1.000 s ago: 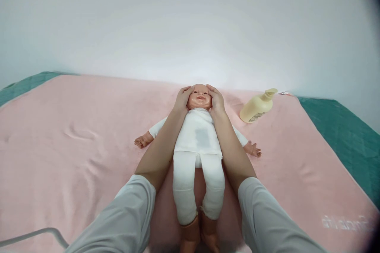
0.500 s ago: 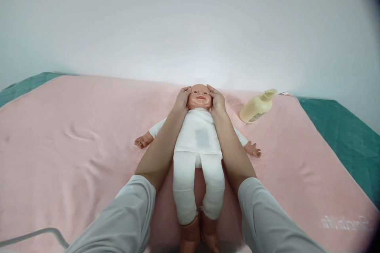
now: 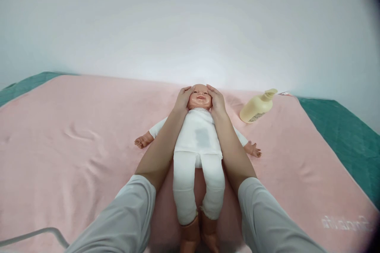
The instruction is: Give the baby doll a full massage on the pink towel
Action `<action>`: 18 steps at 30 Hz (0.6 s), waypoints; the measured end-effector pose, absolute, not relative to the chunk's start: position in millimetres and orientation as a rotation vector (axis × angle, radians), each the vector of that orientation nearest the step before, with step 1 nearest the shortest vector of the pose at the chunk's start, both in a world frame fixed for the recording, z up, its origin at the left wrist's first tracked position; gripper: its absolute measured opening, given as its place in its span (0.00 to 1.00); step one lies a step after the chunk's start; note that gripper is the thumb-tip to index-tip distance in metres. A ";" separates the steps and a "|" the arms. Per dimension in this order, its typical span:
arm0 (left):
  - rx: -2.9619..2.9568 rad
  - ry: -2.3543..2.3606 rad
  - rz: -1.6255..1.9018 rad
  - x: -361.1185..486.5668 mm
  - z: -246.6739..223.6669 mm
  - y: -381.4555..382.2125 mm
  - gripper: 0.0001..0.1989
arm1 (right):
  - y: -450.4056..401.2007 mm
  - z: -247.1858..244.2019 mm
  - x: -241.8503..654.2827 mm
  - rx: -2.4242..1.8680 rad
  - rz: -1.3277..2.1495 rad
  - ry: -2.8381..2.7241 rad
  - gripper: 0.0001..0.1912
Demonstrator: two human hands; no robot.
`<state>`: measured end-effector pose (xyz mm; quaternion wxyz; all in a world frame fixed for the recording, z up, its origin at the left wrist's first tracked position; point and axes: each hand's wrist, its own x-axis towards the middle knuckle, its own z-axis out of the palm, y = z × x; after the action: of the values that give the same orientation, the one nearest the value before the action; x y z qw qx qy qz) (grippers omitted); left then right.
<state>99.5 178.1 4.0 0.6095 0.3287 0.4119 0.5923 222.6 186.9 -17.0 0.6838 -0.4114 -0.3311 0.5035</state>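
A baby doll [image 3: 199, 130] in a white top and white trousers lies on its back, feet towards me and arms spread out. My left hand [image 3: 183, 98] rests along the left side of the doll's head [image 3: 200, 99], fingers stretched out with the tips at the temple. Against the opposite side of the head lies my right hand [image 3: 217, 99], its fingers also extended. Both palms touch the head, and my forearms run along either side of the doll's body, crossing over its arms. The thumbs are mostly hidden.
A pale yellow pump bottle [image 3: 257, 107] stands to the right of the doll's head. Under everything is a pink blanket [image 3: 89, 146] over a green cover [image 3: 350, 138]. A white wall [image 3: 190, 23] rises behind. A grey curved tube [image 3: 38, 232] shows at lower left.
The fingers of my left hand have slid slightly inward over the doll's temple, towards its eye. The right hand has hardly moved; doll and bottle stay in place.
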 end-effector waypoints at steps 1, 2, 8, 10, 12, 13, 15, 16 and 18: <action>0.756 0.952 1.366 99.3 4.0 178.1 0.10 | 186.8 -16.5 222.4 -0.923 1.133 -0.730 0.16; 0.755 0.957 1.366 99.2 4.1 178.2 0.10 | 186.7 -16.0 222.1 -0.925 1.137 -0.719 0.16; 0.790 0.976 1.361 98.7 7.3 176.5 0.12 | 184.5 -12.2 219.8 -0.938 1.129 -0.732 0.22; 0.797 0.975 1.360 98.6 8.5 175.7 0.11 | 183.5 -11.5 219.3 -0.941 1.128 -0.727 0.22; 0.793 0.972 1.356 98.4 9.1 175.3 0.11 | 182.7 -11.1 219.1 -0.938 1.130 -0.731 0.22; 0.789 0.970 1.353 98.4 9.2 175.4 0.11 | 182.3 -10.9 219.1 -0.934 1.129 -0.735 0.22; 0.782 0.971 1.348 98.4 8.8 175.9 0.12 | 181.8 -10.5 219.1 -0.934 1.128 -0.737 0.21; 0.781 0.971 1.349 98.4 8.3 176.3 0.12 | 181.6 -10.2 219.2 -0.938 1.127 -0.734 0.21; 0.784 0.968 1.356 98.6 7.2 177.4 0.12 | 181.6 -9.7 219.2 -0.949 1.129 -0.724 0.21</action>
<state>98.6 177.4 7.2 0.6054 0.3391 0.4183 0.5861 219.2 181.6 -9.7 0.6811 -0.4228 -0.3227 0.5032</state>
